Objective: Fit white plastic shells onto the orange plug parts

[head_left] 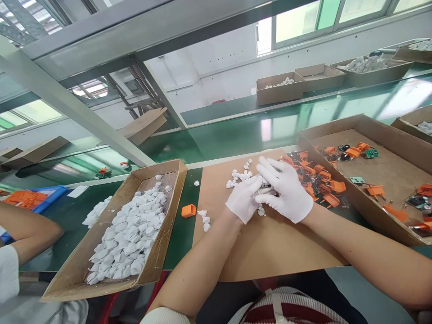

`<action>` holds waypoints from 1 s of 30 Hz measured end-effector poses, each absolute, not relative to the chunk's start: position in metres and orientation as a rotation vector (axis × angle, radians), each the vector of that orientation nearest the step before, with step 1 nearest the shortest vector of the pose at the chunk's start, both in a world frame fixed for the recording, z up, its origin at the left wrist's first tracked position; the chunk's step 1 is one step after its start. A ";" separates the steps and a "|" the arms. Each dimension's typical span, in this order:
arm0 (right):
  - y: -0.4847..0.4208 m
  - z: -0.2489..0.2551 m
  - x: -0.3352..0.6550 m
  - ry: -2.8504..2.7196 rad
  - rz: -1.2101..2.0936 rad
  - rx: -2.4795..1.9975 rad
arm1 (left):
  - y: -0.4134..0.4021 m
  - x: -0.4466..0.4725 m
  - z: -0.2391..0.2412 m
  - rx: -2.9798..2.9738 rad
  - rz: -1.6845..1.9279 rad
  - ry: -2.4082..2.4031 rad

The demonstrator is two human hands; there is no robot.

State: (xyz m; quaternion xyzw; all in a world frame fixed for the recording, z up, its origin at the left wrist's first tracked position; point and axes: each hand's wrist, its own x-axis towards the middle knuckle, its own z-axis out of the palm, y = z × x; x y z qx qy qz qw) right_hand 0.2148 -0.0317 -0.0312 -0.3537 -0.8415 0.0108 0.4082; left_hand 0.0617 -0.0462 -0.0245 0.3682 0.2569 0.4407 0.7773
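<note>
Both hands wear white gloves and meet over a sheet of brown cardboard (pixel 270 245). My left hand (pixel 243 200) is closed, its fingertips against small whitish pieces between the hands. Curved over the same spot, my right hand (pixel 288 189) has its thumb and fingers around those pieces. The gloves hide most of what is held, so I cannot make out its kind. Small white lumps (pixel 238 176) lie just beyond my left hand. To the right of my right hand is a heap of orange plug housings with circuit boards (pixel 317 175).
On the left stands a cardboard box (pixel 173 198) full of white pieces. An orange plastic shell (pixel 188 210) and a few white lumps (pixel 204 219) lie nearby. A large cardboard tray (pixel 381 189) with orange plugs borders the right. A co-worker's arm (pixel 29 231) rests at far left.
</note>
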 end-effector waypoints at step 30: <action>-0.056 -0.014 0.222 -1.684 0.819 -0.977 | -0.056 0.063 -0.001 0.989 1.002 0.876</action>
